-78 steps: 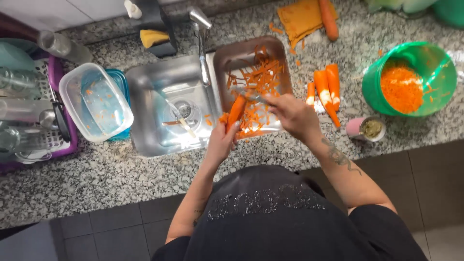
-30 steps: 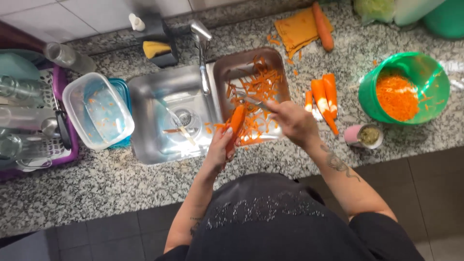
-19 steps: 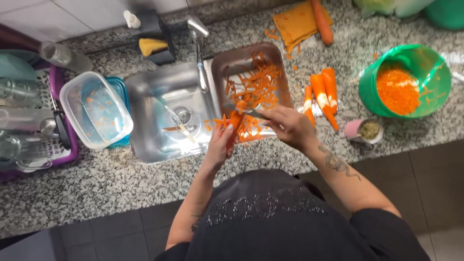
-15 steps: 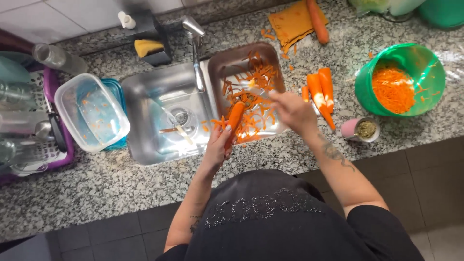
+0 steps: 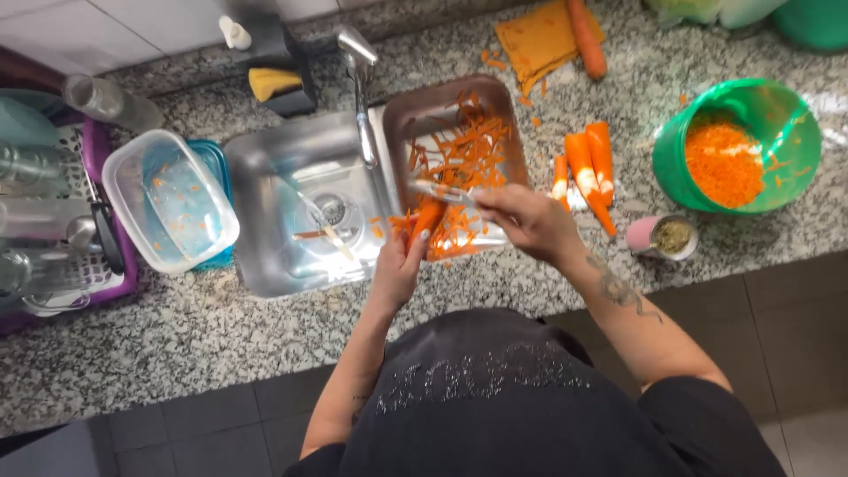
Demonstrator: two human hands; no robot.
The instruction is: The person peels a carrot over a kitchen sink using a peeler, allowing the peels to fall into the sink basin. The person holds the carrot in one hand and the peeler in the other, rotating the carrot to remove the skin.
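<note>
Pointing up-right from left hands (image 5: 397, 265): carrot (image 5: 426, 217).

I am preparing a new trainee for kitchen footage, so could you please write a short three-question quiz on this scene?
1. True or false: the left hand holds a carrot over the metal tray.
2. What does the right hand hold? A) a sponge B) a peeler C) a spoon
3. Fill in: the green bowl holds grated ____.

Key
1. True.
2. B: the peeler lies against the carrot.
3. Carrot; the peeled carrots lie on the granite counter between tray and bowl.
</note>
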